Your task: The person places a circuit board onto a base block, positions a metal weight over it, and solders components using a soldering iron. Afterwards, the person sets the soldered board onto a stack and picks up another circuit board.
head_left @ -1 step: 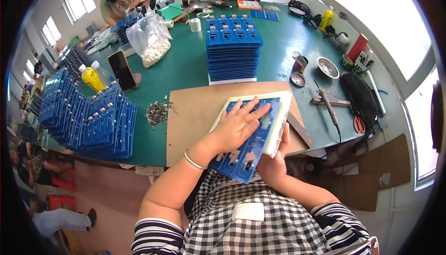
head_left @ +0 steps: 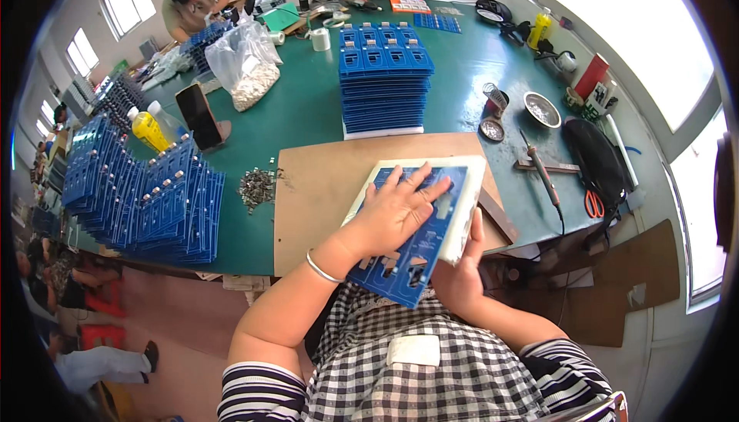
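A blue circuit board panel [head_left: 416, 268] lies tilted over a thick white pad [head_left: 464, 222], just above the near edge of a brown board. My left hand [head_left: 392, 210] rests flat on the panel with its fingers spread. It covers much of the panel's upper half. From the right, my right hand [head_left: 462, 272] grips the pad by its lower right side, with the thumb up along the edge. The other right fingers are hidden beneath. Small metal parts [head_left: 258, 190] lie heaped left of the brown board [head_left: 308, 214].
Beyond the brown board stands a tall stack of blue panels [head_left: 385, 91]. More panels [head_left: 146, 199] lean at left, near a phone [head_left: 198, 118] and a bag of pale parts [head_left: 245, 72]. On the right are a soldering iron [head_left: 543, 172], a metal bowl [head_left: 542, 110] and orange-handled scissors [head_left: 593, 203].
The panel and pad have shifted slightly toward me at their lower end. My right hand has moved a little right and down along the pad, and my left hand stays on the panel.
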{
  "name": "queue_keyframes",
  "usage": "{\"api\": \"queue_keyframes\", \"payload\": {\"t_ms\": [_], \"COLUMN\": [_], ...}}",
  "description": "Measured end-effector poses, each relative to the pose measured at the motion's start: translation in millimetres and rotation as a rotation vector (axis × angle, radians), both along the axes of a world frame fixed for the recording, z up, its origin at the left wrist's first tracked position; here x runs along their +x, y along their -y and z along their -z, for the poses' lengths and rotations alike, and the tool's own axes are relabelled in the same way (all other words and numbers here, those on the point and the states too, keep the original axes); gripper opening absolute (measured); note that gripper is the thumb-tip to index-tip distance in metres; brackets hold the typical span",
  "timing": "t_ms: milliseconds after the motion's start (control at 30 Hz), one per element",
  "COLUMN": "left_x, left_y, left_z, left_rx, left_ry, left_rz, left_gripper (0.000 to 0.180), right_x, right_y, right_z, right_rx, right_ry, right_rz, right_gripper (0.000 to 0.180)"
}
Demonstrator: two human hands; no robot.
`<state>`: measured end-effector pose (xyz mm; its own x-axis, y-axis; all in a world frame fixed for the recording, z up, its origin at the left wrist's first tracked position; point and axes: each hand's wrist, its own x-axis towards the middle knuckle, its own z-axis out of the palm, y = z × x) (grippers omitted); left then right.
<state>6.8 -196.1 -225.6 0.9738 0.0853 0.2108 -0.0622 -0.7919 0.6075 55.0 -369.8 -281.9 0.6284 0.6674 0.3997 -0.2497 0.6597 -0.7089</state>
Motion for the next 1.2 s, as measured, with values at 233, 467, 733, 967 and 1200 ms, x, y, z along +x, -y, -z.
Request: {"api": "queue_keyframes", "payload": {"t_ms": [233, 467, 733, 967, 1200], "left_x": [1.7, -0.1, -1.0, 0.9, 2.3], "left_y": [17.0, -7.6, -7.1, -6.1, -14.5], "left_z": [16.5, 27.1, 32.0, 30.6, 22.4], "left_rx": [0.405, 0.507, 0.56, 0.561, 0.31], "left_ry": [-0.204, -0.172, -0.139, -0.227, -0.266], "left_rz": [-0.054, -0.026, -0.008, -0.027, -0.02], "left_gripper": [0.045, 0.043, 0.044, 0.043, 0.037], "right_x": [0.0, 36.0, 99.3, 150.4, 146.0], "right_y": [41.9, 33.1, 1.1, -78.5, -79.4], "right_z": [-32.1, -41.3, -82.4, -65.4, -71.9], "right_rx": [-0.356, -0.825, -1.041, -0.659, -0.712], "right_ry": [-0.417, -0.417, 1.329, 1.919, 2.12], "right_rz": [-0.256, -0.424, -0.103, -0.265, -0.283], "right_gripper": [0.085, 0.088, 0.03, 0.043, 0.062]}}
